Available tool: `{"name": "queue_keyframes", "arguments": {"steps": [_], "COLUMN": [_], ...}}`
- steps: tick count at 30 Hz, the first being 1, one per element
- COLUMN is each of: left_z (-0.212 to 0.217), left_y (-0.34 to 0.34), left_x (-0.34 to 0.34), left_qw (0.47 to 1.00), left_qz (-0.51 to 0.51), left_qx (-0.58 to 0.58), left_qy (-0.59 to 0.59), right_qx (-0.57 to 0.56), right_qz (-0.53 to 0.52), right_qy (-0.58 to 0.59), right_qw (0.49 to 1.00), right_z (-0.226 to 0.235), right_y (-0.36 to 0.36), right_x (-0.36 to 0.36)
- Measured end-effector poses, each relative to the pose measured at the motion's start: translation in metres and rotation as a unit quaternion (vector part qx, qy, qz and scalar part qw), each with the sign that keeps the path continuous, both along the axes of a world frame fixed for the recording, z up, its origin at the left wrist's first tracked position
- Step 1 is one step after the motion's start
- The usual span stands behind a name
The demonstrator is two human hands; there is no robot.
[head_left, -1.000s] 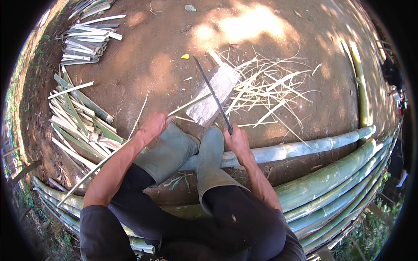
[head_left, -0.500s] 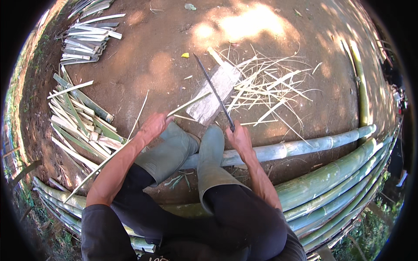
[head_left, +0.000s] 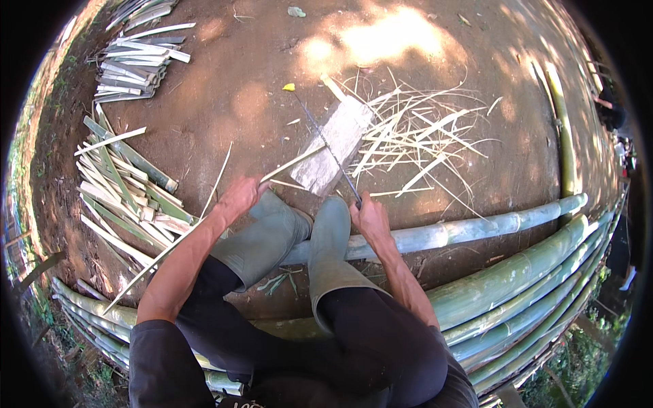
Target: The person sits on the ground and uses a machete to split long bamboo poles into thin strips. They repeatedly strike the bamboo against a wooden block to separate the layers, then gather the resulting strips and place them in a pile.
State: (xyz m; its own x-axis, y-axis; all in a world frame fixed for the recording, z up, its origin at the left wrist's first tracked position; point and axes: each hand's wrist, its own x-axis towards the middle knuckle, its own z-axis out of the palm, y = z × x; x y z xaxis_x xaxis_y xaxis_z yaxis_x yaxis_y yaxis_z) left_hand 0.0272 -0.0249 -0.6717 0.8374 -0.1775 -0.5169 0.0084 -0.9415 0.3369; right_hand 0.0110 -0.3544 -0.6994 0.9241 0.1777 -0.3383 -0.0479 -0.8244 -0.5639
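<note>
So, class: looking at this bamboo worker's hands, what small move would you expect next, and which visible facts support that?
Probably a short push of the long knife down along the bamboo strip. The right hand grips the knife's handle, its blade lies across the wooden block, and the left hand holds the strip's near end, with its far end resting at the block.

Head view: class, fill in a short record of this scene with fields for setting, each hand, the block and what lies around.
Setting: bare earth ground
Left hand: grips a thin bamboo strip
Right hand: grips a long knife
Block: pale wooden block under strip and blade
Footwear: green rubber boots
Left side: split bamboo slats
Right side: whole bamboo poles
</note>
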Motion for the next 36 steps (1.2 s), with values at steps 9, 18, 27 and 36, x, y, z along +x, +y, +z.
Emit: {"name": "queue_keyframes", "arguments": {"steps": [9, 18, 27, 36], "left_z": [0.008, -0.03, -0.031, -0.041], "left_y": [-0.005, 0.031, 0.02, 0.002], "left_x": [0.002, 0.008, 0.011, -0.019], "left_qw": [1.0, 0.966, 0.887, 0.984], "left_qz": [0.006, 0.1, 0.232, 0.121], "left_qx": [-0.025, -0.191, -0.255, -0.131], "left_qy": [-0.001, 0.144, 0.308, 0.025], "right_qx": [0.085, 0.32, 0.311, 0.071], "right_qz": [-0.059, -0.118, -0.138, -0.064], "right_qy": [-0.058, 0.298, 0.323, 0.005], "right_qw": [0.993, 0.891, 0.883, 0.995], "right_z": [0.031, -0.017, 0.009, 0.022], "right_y": [0.016, -0.003, -0.005, 0.007], "right_x": [0.01, 0.012, 0.028, 0.01]}}
